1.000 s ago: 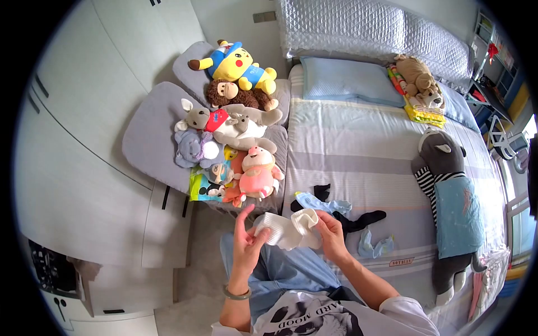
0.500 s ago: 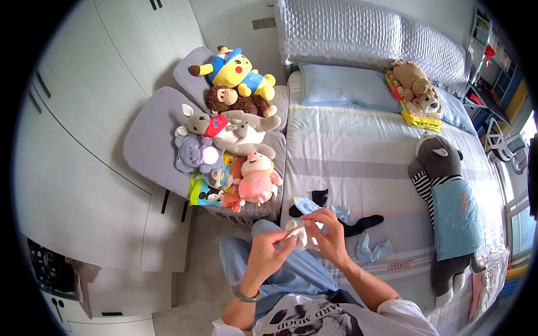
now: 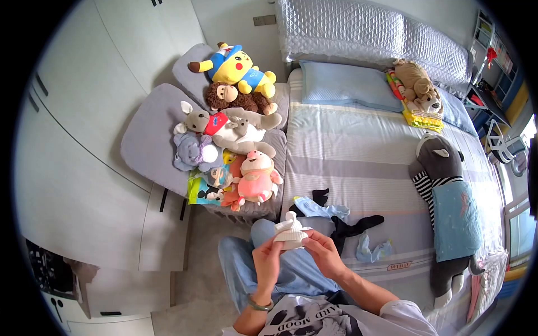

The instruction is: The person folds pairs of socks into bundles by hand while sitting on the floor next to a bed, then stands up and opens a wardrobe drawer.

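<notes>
A white ribbed sock [image 3: 291,233], bunched up small, is held above my lap between both hands. My left hand [image 3: 268,259] pinches its left lower edge, and my right hand [image 3: 323,253] pinches the right edge. The top of the bundle is folded and sticks up. Whether it is one sock or two I cannot tell. On the bed just beyond my right hand lie black socks [image 3: 358,225], a light blue sock [image 3: 322,208] and another pale blue one [image 3: 372,248].
Plush toys [image 3: 258,178] crowd the grey seat [image 3: 151,131] at the left of the bed [image 3: 347,145]. A long grey plush [image 3: 457,218] lies on the bed's right side. Pillows [image 3: 347,87] and a plush dog [image 3: 417,87] are at its head. Cabinets [image 3: 84,185] stand at far left.
The white sock, stretched out between my hands a second ago, has been gathered into a compact bundle. My hands have come closer together, and my right hand has moved left.
</notes>
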Motion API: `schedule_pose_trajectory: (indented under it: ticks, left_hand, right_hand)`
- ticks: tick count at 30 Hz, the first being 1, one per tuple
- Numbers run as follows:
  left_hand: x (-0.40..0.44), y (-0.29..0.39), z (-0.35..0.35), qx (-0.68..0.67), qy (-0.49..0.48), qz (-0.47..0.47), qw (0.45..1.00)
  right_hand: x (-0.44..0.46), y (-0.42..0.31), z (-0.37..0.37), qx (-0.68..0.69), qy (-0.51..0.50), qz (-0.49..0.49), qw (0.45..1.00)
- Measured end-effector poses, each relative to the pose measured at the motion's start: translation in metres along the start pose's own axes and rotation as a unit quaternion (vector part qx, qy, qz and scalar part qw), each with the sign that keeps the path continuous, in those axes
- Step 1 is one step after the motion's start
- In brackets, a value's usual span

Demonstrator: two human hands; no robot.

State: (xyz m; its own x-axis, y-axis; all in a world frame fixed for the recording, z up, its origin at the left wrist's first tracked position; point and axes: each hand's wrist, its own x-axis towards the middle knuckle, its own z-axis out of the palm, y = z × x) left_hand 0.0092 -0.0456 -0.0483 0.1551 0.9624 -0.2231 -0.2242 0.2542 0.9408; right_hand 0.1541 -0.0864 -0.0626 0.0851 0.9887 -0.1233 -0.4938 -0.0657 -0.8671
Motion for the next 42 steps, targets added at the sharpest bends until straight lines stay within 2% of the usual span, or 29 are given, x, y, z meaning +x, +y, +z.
schedule_pose_trajectory:
  ticks: [1, 2, 3, 4, 5, 7, 9, 11, 12, 13, 15, 17, 19, 20, 22, 24, 26, 28, 29, 31, 33, 34, 35, 36, 37, 38, 39, 41, 42]
  left_hand:
    - [0.003, -0.002, -0.007, 0.0, 0.0, -0.001, 1.0]
    - [0.007, -0.004, -0.015, -0.078, -0.029, -0.058, 0.995]
    - [0.011, -0.008, -0.023, -0.155, -0.057, -0.113, 0.98]
    - [0.015, -0.016, -0.03, -0.23, -0.124, -0.119, 0.958]
    - [0.015, -0.024, -0.035, -0.23, -0.124, -0.118, 0.958]
    - [0.01, -0.022, -0.031, -0.273, -0.207, -0.157, 0.926]
    - [-0.004, -0.026, -0.023, -0.271, -0.203, -0.154, 0.928]
    - [-0.011, -0.034, -0.021, -0.288, -0.265, -0.23, 0.891]
    - [-0.014, -0.022, -0.015, -0.238, -0.238, -0.205, 0.919]
    - [-0.009, -0.02, -0.015, -0.24, -0.238, -0.204, 0.919]
    - [0.001, -0.018, -0.021, 0.03, -0.273, -0.055, 0.96]
    - [0.003, -0.019, -0.019, 0.017, -0.254, -0.038, 0.966]
    - [0.001, -0.016, -0.012, 0.051, -0.193, 0.068, 0.977]
    - [0.0, -0.02, -0.015, 0.052, -0.196, 0.068, 0.977]
    - [-0.005, -0.028, -0.025, -0.066, -0.169, -0.014, 0.983]
    - [-0.005, -0.03, -0.031, -0.071, -0.17, -0.035, 0.982]
    - [-0.013, -0.03, -0.03, -0.075, -0.171, -0.059, 0.981]
    - [-0.026, -0.022, -0.019, -0.031, -0.311, -0.119, 0.943]
    - [-0.025, -0.025, -0.018, -0.032, -0.313, -0.121, 0.941]
    - [-0.014, -0.036, -0.021, -0.071, -0.309, -0.238, 0.918]
    - [0.008, -0.078, -0.035, 0.101, -0.322, -0.1, 0.936]
    - [0.009, -0.079, -0.032, 0.254, -0.276, 0.094, 0.922]
    - [0.013, -0.078, -0.028, 0.389, -0.211, 0.285, 0.85]
    - [0.013, -0.079, -0.027, 0.388, -0.211, 0.288, 0.85]
    - [0.008, -0.079, -0.029, 0.318, -0.182, 0.164, 0.916]
    - [0.004, -0.078, -0.031, 0.242, -0.149, 0.033, 0.958]
    - [0.003, -0.075, -0.031, 0.243, -0.152, 0.03, 0.958]
    - [0.0, -0.068, -0.03, 0.268, -0.174, -0.041, 0.947]
    - [0.0, -0.069, -0.03, 0.269, -0.174, -0.039, 0.947]
  right_hand:
    - [0.0, 0.002, -0.002, 0.117, -0.026, 0.028, 0.992]
    - [0.001, 0.003, -0.003, 0.232, -0.052, 0.055, 0.97]
    - [0.0, 0.001, -0.003, 0.232, -0.052, 0.056, 0.97]
    - [-0.001, -0.004, -0.003, 0.27, -0.053, 0.094, 0.957]
    - [-0.001, -0.007, -0.004, 0.308, -0.054, 0.133, 0.941]
    - [0.003, -0.003, -0.013, 0.29, -0.032, 0.162, 0.942]
    - [0.01, 0.0, -0.023, 0.253, 0.002, 0.225, 0.941]
    - [0.01, 0.017, -0.029, 0.243, 0.0, 0.238, 0.94]
    - [0.008, 0.014, -0.026, 0.219, 0.009, 0.213, 0.952]
    - [0.007, 0.013, -0.024, 0.195, 0.016, 0.189, 0.962]
    - [0.008, 0.007, -0.026, 0.209, -0.031, 0.169, 0.963]
    - [0.006, 0.002, -0.029, 0.222, -0.08, 0.148, 0.96]
    - [0.005, -0.003, -0.03, 0.145, -0.144, 0.121, 0.971]
    - [0.005, -0.001, -0.03, 0.156, -0.177, 0.12, 0.964]
    - [0.001, 0.004, -0.031, 0.128, -0.177, 0.113, 0.969]
    - [-0.001, 0.007, -0.036, 0.029, -0.175, 0.087, 0.98]
    - [0.002, 0.012, -0.045, 0.027, -0.161, 0.091, 0.982]
    - [0.002, 0.021, -0.05, -0.035, -0.129, 0.09, 0.987]
    - [-0.001, 0.027, -0.049, -0.009, -0.146, 0.122, 0.982]
    - [-0.003, 0.036, -0.054, -0.017, -0.128, 0.114, 0.985]
    - [0.0, 0.053, -0.069, 0.008, -0.015, 0.126, 0.992]
    - [0.005, 0.058, -0.089, -0.119, -0.028, 0.147, 0.982]
    - [0.009, 0.067, -0.109, -0.121, -0.028, 0.145, 0.982]
    - [0.013, 0.077, -0.127, -0.417, -0.034, 0.084, 0.904]
    - [0.015, 0.082, -0.136, -0.671, -0.035, 0.018, 0.74]
    - [0.018, 0.089, -0.144, -0.659, 0.032, 0.025, 0.751]
    - [0.025, 0.089, -0.145, -0.643, 0.086, -0.051, 0.759]
    - [0.047, 0.101, -0.154, -0.682, 0.138, -0.08, 0.714]
    - [0.053, 0.109, -0.159, -0.681, 0.139, -0.082, 0.714]
